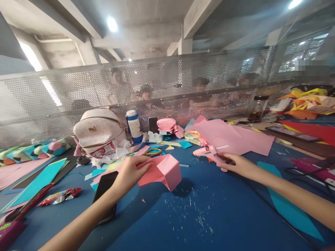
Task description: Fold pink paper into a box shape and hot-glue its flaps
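Observation:
My left hand (pixel 136 170) pinches the left edge of a folded pink paper shape (pixel 171 170), holding it just above the blue table. Its right end is folded like a box, and its left part is a flat strip. Farther right, my right hand (pixel 230 163) is closed around the handle of a pink hot glue gun (pixel 206 152). The gun's nozzle points left, and a pale glue stick sticks out of its back. Beneath my left forearm lies a black phone (pixel 106 195). Scissors (pixel 154 152) with yellowish handles lie behind the paper shape.
A pale backpack (pixel 101 127) and a white-and-blue bottle (pixel 134 126) stand along a perforated metal screen (pixel 167 87). Large pink sheets (pixel 225 134) lie behind the glue gun. Blue paper (pixel 285 198) lies under my right forearm. People sit beyond the screen.

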### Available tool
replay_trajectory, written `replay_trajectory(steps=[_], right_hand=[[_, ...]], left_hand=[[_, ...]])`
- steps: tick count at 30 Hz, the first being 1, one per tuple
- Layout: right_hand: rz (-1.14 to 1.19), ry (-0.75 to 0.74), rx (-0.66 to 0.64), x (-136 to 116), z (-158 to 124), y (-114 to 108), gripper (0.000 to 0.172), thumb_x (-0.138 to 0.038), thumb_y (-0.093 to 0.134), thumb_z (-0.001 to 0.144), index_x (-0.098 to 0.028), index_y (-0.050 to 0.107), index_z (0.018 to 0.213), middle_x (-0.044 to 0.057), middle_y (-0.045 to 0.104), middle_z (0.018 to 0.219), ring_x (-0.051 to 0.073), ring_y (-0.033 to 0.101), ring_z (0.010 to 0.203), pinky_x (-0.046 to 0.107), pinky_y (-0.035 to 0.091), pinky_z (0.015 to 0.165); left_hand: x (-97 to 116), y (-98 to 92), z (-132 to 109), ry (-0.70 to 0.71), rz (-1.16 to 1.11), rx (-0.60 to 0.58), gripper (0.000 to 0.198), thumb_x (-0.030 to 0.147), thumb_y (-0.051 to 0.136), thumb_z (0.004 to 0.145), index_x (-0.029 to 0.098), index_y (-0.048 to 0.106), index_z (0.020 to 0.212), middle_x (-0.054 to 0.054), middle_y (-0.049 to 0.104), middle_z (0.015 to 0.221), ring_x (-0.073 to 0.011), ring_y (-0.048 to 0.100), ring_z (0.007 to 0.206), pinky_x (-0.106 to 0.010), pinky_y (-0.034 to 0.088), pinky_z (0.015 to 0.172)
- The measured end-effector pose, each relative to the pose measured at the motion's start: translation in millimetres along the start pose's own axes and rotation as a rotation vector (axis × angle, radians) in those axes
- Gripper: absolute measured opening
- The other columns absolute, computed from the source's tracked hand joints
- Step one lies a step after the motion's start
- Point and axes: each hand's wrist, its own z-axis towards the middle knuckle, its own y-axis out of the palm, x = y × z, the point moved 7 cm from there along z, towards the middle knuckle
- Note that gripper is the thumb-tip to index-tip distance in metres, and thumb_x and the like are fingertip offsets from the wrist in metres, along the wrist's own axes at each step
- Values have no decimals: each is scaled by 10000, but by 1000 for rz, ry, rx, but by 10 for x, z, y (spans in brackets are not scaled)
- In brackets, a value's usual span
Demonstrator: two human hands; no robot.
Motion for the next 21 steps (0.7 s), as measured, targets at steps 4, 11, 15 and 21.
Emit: replay_trajectory(steps=[4, 11, 15, 21], right_hand=[[59, 30, -55, -70, 178, 166, 571, -639, 601, 740, -107, 679, 934, 26, 593, 603, 172, 538, 554, 274, 416, 530], [205, -1, 71, -501, 44, -4, 530, -649, 613, 742, -149, 668, 908, -24, 435, 595, 111, 404, 527, 221, 344, 450], [245, -89, -79, -1006, -175, -69, 456, -593, 593, 804, -160, 671, 924, -15, 464, 558, 116, 419, 508, 241, 363, 478], [207, -172, -275, -1568, -348, 27, 464, -573, 534, 866, -141, 661, 980, -16, 510, 508, 119, 462, 482, 246, 357, 486]], left_hand=[[68, -35, -43, 71, 100, 59, 187, 227, 571, 832, 216, 750, 883, -23, 763, 958, -213, 696, 899, -274, 506, 783], [94, 6, -60, 95, 124, 34, 136, 263, 594, 851, 237, 726, 875, -8, 757, 901, -184, 695, 841, -262, 512, 754], [41, 38, -37, 54, 134, 32, 31, 234, 634, 807, 206, 643, 798, 6, 725, 814, -161, 675, 763, -250, 501, 708], [22, 101, -72, 28, 87, -9, 56, 251, 622, 807, 206, 654, 800, -1, 711, 771, -145, 657, 686, -224, 496, 623]])
